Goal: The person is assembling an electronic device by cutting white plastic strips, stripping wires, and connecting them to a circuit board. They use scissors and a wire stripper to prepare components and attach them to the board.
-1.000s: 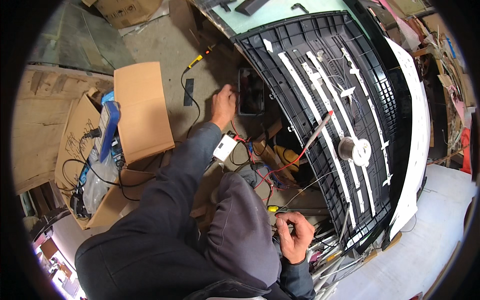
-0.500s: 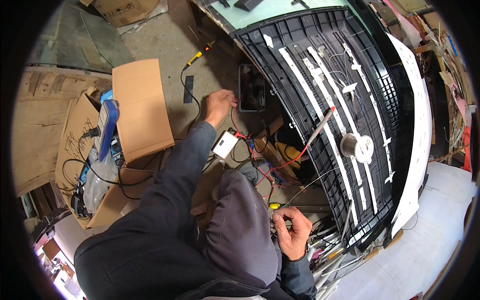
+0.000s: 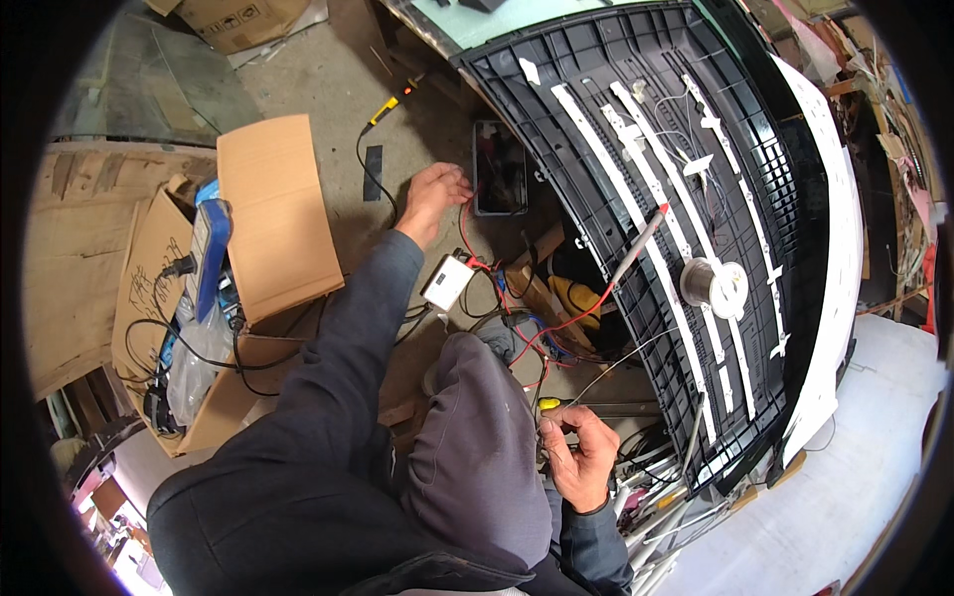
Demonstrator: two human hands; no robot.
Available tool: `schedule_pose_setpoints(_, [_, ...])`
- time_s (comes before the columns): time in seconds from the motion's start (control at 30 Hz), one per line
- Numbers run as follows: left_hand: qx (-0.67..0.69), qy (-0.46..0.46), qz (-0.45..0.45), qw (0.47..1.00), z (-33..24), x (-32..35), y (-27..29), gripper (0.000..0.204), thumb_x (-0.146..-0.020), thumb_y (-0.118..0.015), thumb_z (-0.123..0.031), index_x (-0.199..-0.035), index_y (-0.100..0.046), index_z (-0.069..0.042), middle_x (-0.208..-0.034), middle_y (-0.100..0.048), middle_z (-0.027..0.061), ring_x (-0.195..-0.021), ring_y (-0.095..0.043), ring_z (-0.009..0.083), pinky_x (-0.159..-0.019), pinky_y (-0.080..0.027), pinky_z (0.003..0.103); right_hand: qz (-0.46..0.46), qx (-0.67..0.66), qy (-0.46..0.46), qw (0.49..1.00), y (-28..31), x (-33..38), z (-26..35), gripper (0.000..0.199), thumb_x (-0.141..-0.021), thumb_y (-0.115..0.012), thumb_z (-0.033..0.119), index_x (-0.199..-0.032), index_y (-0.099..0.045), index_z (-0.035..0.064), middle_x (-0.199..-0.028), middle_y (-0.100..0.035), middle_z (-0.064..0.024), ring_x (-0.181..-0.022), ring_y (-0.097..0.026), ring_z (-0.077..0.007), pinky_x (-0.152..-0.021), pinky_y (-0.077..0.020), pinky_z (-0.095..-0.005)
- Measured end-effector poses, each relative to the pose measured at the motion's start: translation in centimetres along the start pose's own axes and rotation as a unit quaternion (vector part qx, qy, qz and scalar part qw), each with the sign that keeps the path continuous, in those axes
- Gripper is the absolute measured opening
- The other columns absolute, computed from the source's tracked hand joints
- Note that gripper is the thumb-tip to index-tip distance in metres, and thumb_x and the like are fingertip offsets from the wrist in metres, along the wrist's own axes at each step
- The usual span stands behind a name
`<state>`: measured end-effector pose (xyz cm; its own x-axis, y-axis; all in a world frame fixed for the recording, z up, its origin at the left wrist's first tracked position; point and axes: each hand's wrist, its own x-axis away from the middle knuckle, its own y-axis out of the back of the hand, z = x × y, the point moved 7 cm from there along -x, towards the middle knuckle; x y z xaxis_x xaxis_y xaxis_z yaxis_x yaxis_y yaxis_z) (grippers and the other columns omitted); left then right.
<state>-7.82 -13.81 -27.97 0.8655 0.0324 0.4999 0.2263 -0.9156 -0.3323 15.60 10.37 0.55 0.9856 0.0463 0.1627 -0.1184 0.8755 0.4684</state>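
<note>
My left hand (image 3: 435,204) is held out over the floor, fingers curled together beside a dark open tray (image 3: 500,209). A thin red wire (image 3: 462,230) meets its fingertips and runs down toward a small white box (image 3: 447,282) with a dark display. Close to my knee, my right hand (image 3: 583,459) pinches a thin grey wire (image 3: 621,362), which looks like solder. This wire slopes up toward a spool of silvery wire (image 3: 702,286) on a ribbed black panel (image 3: 586,149). White LED strips (image 3: 618,189) lie along the panel. A grey probe (image 3: 639,248) with a red tip rests across them.
An open cardboard box (image 3: 278,214) with cables and a blue device (image 3: 207,253) stands at left. A yellow-and-black tool (image 3: 388,107) lies on the floor. Tangled cables (image 3: 512,323) spread between my knee and the panel. A white sheet (image 3: 830,258) curves along the panel's right side.
My left hand has shifted slightly up, and its fingers look more bent. My right hand keeps its pinch in nearly the same place. The view has tilted a little.
</note>
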Motion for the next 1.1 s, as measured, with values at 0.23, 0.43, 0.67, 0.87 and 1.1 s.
schedule_pose_setpoints(0.23, [0.057,-0.055,0.007,0.997,-0.9,-0.2,0.1,0.013,-0.098,-0.052,-0.013,-0.104,-0.059,-0.004,-0.103,-0.063,0.0092,-0.094,-0.063,0.0204,-0.082,-0.053,0.035,0.002,-0.012,-0.015,1.0,-0.2,0.1,-0.6,0.01,-0.088,-0.073,0.001,-0.091,-0.065,-0.0037,-0.082,-0.069,-0.0087,-0.069,-0.062,-0.0143,-0.067,-0.0508,-0.026])
schedule_pose_setpoints(0.43, [0.071,-0.112,-0.022,0.991,-2.5,-2.0,-0.1,0.013,-0.096,-0.05,-0.013,-0.101,-0.059,-0.004,-0.106,-0.062,0.0066,-0.1,-0.061,0.0197,-0.086,-0.051,0.035,0.002,-0.015,-0.011,1.0,-0.4,0.0,-1.0,0.01,-0.088,-0.073,0.0,-0.092,-0.066,-0.0035,-0.083,-0.07,-0.0087,-0.069,-0.062,-0.014,-0.067,-0.0504,-0.0257])
schedule_pose_setpoints(0.67, [0.174,-0.114,0.011,0.978,-4.7,-4.1,-1.2,0.013,-0.099,-0.042,-0.008,-0.101,-0.055,-0.007,-0.111,-0.064,0.0088,-0.102,-0.063,0.0218,-0.093,-0.051,0.037,0.01,-0.017,-0.021,1.0,-0.5,-0.1,-1.2,0.009,-0.088,-0.073,0.001,-0.092,-0.067,-0.003,-0.084,-0.07,-0.0086,-0.07,-0.062,-0.0142,-0.067,-0.0505,-0.026])
schedule_pose_setpoints(0.87, [0.178,-0.13,0.001,0.975,-7.4,-1.9,-3.4,0.011,-0.096,-0.044,-0.011,-0.095,-0.055,-0.006,-0.105,-0.067,0.0116,-0.093,-0.066,0.0235,-0.091,-0.052,0.039,0.011,-0.021,-0.028,0.999,-0.5,-0.2,-1.3,0.009,-0.088,-0.073,0.002,-0.093,-0.068,-0.0029,-0.083,-0.071,-0.0086,-0.07,-0.062,-0.0143,-0.067,-0.0507,-0.0263])
schedule_pose_setpoints(1.1, [0.155,-0.142,-0.015,0.978,-5.2,4.9,-3.2,0.009,-0.098,-0.043,-0.012,-0.095,-0.05,-0.007,-0.09,-0.061,0.0099,-0.094,-0.064,0.0243,-0.091,-0.051,0.039,0.002,-0.021,-0.021,1.0,-0.4,0.1,-1.2,0.01,-0.089,-0.074,0.003,-0.091,-0.066,-0.003,-0.082,-0.069,-0.008,-0.069,-0.061,-0.0132,-0.066,-0.05,-0.0259])
